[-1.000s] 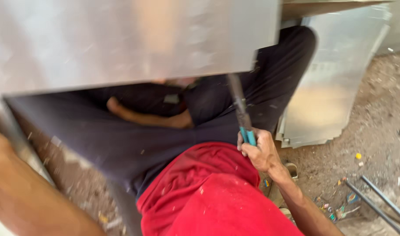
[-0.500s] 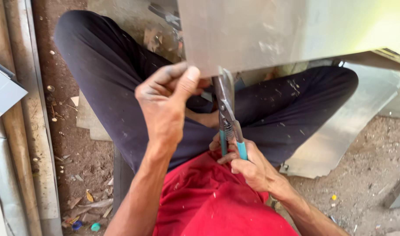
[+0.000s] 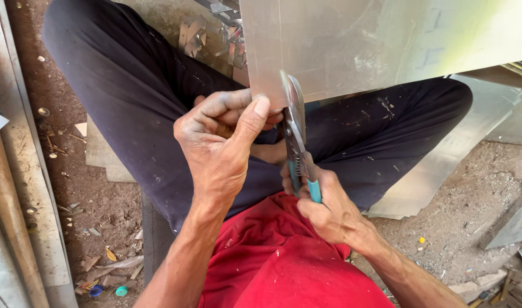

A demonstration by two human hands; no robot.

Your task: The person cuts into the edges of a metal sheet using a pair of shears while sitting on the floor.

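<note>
snips [image 3: 299,154] teal grips | sheet metal [image 3: 352,45] silver-grey | shirt [image 3: 283,256] red | trousers [image 3: 129,85] dk navy

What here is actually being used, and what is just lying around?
In use: metal sheet, gripped at its lower edge by the left hand; snips with teal handles, held in the right hand.

Lying about: metal offcuts, spare sheet, bottle caps.

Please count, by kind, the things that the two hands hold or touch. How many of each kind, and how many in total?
Metal sheet: 1, its lower edge pinched by the left hand.
Snips: 1, teal handles in the right hand, blades at the sheet's edge.
Total: 2
</note>
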